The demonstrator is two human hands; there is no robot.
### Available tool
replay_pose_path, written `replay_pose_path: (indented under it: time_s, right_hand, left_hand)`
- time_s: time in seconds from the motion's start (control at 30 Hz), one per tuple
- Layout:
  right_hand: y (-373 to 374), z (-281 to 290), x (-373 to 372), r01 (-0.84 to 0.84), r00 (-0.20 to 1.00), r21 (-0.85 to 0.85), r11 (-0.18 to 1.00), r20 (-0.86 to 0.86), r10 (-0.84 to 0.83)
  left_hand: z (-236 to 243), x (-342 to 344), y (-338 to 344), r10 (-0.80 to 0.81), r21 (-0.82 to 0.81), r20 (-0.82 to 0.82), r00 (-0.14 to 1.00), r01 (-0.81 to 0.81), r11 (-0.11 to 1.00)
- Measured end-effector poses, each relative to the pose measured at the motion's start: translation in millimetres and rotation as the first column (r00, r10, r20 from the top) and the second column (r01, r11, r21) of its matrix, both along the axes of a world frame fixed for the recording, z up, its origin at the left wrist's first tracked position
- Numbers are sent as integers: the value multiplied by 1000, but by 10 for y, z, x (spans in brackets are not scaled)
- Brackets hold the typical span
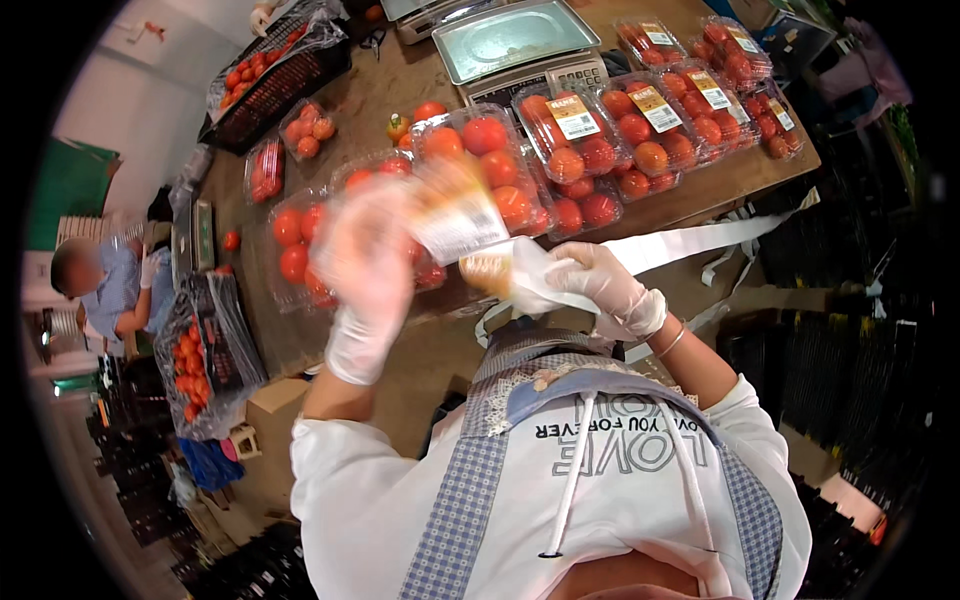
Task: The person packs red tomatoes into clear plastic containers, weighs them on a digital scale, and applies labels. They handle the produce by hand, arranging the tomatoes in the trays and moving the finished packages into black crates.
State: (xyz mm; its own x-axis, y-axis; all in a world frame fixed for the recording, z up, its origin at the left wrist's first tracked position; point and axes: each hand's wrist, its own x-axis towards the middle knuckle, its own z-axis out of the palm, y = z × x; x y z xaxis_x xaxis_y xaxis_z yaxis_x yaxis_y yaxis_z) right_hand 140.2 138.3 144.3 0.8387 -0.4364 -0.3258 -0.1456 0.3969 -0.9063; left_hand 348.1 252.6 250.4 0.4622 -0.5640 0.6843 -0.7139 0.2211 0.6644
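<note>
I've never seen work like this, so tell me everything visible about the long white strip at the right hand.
The white strip is a long, flat ribbon, paper-like in look. The gloved right hand grips it near its left end, where it looks folded; an orange patch with pale lettering shows just beyond, seemingly attached. From the hand it runs rightward, rising in the picture, near the table; whether they touch is unclear.

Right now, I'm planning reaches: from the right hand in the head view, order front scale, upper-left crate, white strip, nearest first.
From the right hand:
1. White strip: held, trailing right.
2. Front scale: ahead.
3. Upper-left crate: ahead, far left.
</note>
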Motion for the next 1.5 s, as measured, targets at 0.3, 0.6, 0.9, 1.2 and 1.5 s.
replay_pose_path:
  time_s: [0.3, 0.6, 0.9, 1.2, 1.5]
  right_hand:
    - [172, -186, 213, -53, 977, -545, 837, 146, 157]
    - [102, 302, 52, -65, 937, -372, 926, 295, 184]
    - [-649, 392, -239, 181, 983, -431, 884, 100, -153]
    - [-457, 433, -346, 62, 979, -758, 650, 173, 107]
    - [-83, 287, 86, 216, 974, -248, 944, -8, -225]
  left_hand:
    - [-823, 1011, -817, -109, 379, -739, 665, 544, 749]
    - [-890, 901, -978, -110, 813, 136, 985, -47, 580]
    - [-635, -482, -559, -438, 4, -885, 158, 943, 332]
    - [-702, -794, -353, -248, 188, -858, 449, 725, 662]
    - [-690, -461, -187, -101, 248, -893, 439, 667, 702]
